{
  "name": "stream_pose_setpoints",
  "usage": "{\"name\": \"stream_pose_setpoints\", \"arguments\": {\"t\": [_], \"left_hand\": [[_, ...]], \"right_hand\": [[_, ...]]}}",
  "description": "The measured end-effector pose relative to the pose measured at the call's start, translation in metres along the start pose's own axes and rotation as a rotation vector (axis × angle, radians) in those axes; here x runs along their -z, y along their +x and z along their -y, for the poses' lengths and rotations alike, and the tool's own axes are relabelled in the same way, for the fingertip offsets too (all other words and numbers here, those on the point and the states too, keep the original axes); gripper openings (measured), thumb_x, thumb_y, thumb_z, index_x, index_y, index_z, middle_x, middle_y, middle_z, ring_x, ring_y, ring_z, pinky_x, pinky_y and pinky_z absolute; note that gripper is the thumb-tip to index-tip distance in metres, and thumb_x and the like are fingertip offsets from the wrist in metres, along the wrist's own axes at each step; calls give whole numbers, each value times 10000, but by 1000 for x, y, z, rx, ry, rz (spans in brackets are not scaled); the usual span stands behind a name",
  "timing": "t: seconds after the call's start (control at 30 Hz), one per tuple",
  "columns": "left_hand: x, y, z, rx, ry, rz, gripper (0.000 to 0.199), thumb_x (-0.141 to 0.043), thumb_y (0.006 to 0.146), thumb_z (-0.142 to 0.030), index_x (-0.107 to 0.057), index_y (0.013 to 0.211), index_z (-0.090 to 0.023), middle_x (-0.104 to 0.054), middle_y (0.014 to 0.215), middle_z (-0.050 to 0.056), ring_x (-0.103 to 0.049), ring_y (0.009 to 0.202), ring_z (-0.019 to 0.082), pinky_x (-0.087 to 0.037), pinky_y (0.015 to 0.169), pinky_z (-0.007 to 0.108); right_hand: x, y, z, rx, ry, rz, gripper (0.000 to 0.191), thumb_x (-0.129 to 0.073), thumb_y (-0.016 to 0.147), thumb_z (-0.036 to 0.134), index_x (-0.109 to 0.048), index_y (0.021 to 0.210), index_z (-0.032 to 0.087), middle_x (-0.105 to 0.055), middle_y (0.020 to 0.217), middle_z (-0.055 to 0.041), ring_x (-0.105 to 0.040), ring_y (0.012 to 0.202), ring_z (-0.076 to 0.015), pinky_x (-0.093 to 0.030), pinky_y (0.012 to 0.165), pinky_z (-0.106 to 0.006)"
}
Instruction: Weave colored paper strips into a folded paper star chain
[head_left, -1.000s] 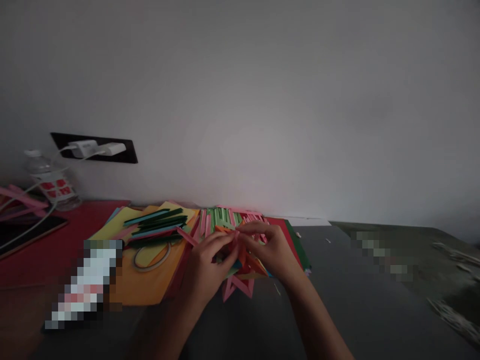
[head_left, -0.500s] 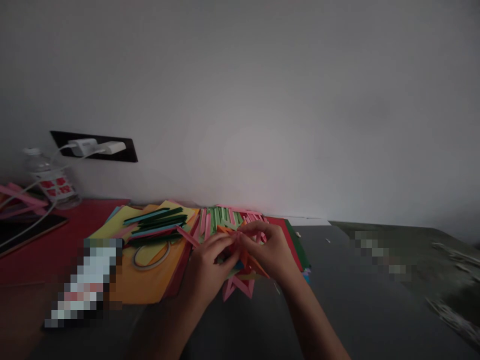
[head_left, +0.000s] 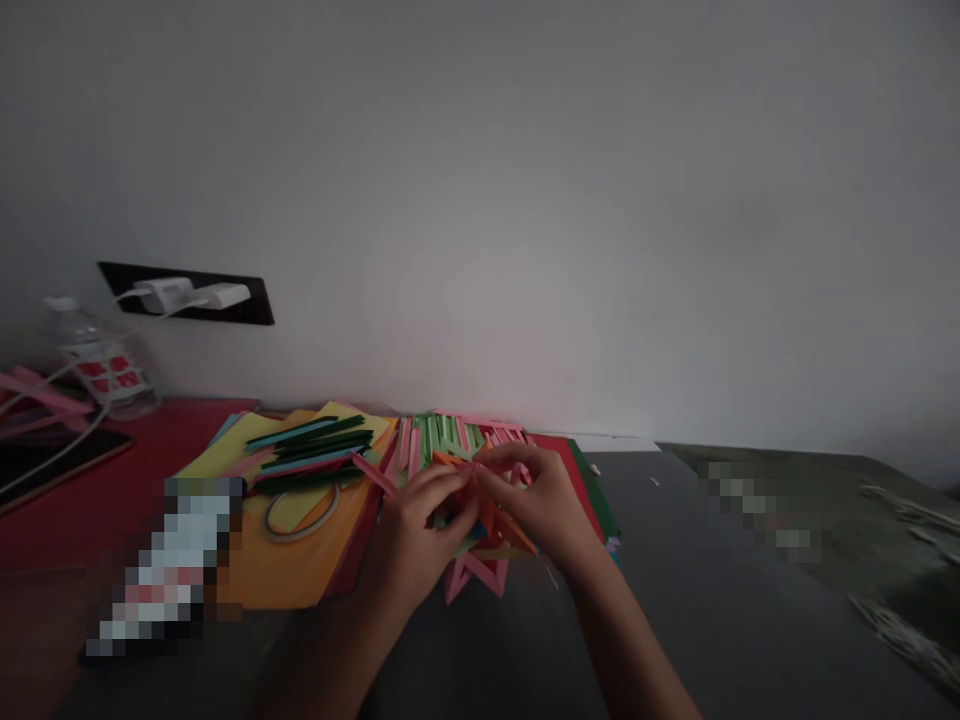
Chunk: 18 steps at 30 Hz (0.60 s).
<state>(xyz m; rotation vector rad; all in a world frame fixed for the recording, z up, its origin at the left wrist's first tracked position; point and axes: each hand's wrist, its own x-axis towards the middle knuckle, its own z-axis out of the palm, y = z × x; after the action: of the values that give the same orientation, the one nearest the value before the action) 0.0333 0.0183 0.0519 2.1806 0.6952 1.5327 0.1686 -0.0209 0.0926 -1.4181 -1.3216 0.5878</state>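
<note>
My left hand (head_left: 427,515) and my right hand (head_left: 529,490) meet at the middle of the dark table, both pinching a folded paper ornament (head_left: 480,578) of pink and orange strips. Its pink points stick out below my hands, and an orange point shows beside my right fingers. Fingers hide the centre of the ornament. Just behind lie rows of pink and green folded paper strips (head_left: 442,435). Dark green and blue strips (head_left: 319,445) rest on coloured sheets to the left.
A roll of tape (head_left: 301,535) lies on orange paper sheets (head_left: 277,585). Farther left stand a plastic bottle (head_left: 112,370) and a wall socket (head_left: 187,294) with white chargers and cables. A blurred-out object (head_left: 169,565) is near the front left. Red and green sheets (head_left: 592,490) lie right of the strips.
Both hands keep their pinch on the paper ornament, with hardly any movement. The whole view has shifted very slightly.
</note>
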Motion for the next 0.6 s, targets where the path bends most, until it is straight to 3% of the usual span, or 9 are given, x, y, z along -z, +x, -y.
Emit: {"name": "stream_pose_setpoints", "arguments": {"t": [0.23,0.6], "left_hand": [[-1,0,1,-6,-6,-16,139,-631,746,-125,-667,875,-162,-655,821,41,-603,616,103,-513,544,212],[0,0,-1,23,-12,17,125,-625,753,-139,-669,868,-158,-657,823,45,-618,631,108,-515,535,204]], "right_hand": [[3,0,-3,44,62,48,123,-596,705,176,-699,773,178,-709,790,-53,-648,779,-176,-493,701,-291],[5,1,-5,40,66,45,128,-600,687,176,-702,763,184,-711,773,-48,-653,754,-174,-503,666,-281]]}}
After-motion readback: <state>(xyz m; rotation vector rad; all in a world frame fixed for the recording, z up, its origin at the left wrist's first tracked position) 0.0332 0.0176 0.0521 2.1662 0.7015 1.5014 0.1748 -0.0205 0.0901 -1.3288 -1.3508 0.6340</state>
